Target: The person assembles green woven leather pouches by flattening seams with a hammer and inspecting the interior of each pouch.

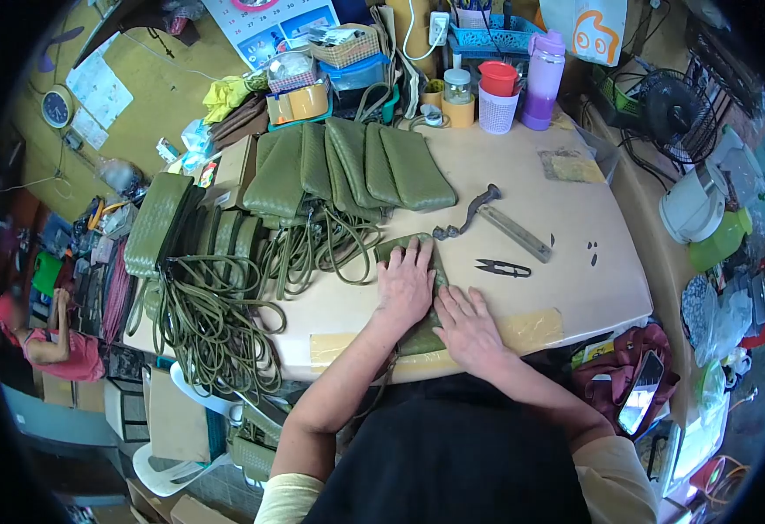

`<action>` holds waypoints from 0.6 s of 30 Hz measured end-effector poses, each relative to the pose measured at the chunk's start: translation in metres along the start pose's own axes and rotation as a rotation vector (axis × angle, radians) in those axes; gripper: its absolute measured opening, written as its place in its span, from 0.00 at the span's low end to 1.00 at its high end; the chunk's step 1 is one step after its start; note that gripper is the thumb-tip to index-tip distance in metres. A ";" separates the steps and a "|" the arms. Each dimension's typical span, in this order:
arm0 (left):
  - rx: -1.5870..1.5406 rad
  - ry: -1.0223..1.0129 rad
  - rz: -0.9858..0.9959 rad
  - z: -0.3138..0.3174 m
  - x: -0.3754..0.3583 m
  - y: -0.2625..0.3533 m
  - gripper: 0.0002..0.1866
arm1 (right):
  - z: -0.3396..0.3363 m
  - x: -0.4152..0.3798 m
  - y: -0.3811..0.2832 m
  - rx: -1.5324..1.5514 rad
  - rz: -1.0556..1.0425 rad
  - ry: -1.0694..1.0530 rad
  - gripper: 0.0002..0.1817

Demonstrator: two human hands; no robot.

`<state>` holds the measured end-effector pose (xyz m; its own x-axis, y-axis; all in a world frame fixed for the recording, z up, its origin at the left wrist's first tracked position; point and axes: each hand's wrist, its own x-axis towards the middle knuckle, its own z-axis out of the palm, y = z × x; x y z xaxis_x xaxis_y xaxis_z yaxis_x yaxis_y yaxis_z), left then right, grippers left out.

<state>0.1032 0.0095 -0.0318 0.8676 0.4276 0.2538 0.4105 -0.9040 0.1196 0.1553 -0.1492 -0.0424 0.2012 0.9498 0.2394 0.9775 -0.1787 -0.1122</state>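
A green woven-pattern pouch (421, 339) lies flat on the table in front of me, partly hidden under my hands. Pressed down on its upper part is my left hand (407, 284), fingers stretched out. My right hand (468, 327) rests flat along the pouch's right edge, fingers extended and palm down. Right of the hands lie black thread snips (503, 268). Beyond them are a grey flat bar (515, 233) and a dark, curved tool-like piece (468, 212).
Stacked green pouches (352, 166) with tangled green cords (216, 323) cover the table's left side. A purple bottle (543, 83), a white cup (497, 109) and baskets line the back. A phone (641, 393) lies on a maroon bag at right. Another person (64, 341) is at far left.
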 end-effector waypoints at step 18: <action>-0.133 0.058 0.076 0.003 -0.004 -0.010 0.25 | -0.021 -0.042 -0.013 0.082 -0.139 0.034 0.22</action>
<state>0.0967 0.0170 -0.0368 0.8756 0.3602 0.3218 0.2998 -0.9276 0.2227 0.1350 -0.1924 -0.0306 0.0678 0.9544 0.2907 0.9878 -0.0232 -0.1542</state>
